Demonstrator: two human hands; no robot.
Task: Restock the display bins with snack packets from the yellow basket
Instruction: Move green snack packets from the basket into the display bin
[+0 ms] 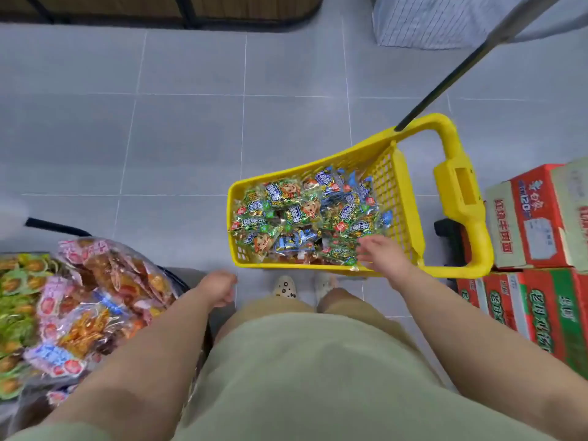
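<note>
**A:** Okay, quick one. Where's the stock?

**B:** Yellow basket [286, 266] on the floor, just right of centre, about 3 o'clock. It's heaped with snack packets [296, 211], green and blue wrappers, right across the bottom.

**A:** Hands?

**B:** Right hand [381, 254] is at the basket's 5 o'clock corner, fingers spread and reaching down onto the pile. The fingertips are at the packets, but nothing is pinched or lifted that I can see. Left hand [219, 288] is at 7 o'clock, hanging between the basket and the bins, fingers loosely curled, holding nothing.

**A:** Bins?

**B:** Display bins [187, 275] at 8 o'clock. The nearer one is piled with pink and orange packets [105, 297], and green ones [16, 297] sit in the one beyond it at 9. I can't tell how much room is left, the edge of the frame cuts them off.

**A:** Progress?

**B:** Early or middle, I'd say. No packet is in transit and most of the load sits in the basket, so nearly all the transfer is left. My read of this step is a fresh grab from the pile.

**A:** Other stuff?

**B:** Cardboard boxes [534, 218] stacked at 4 o'clock, beside the basket handle.
</note>
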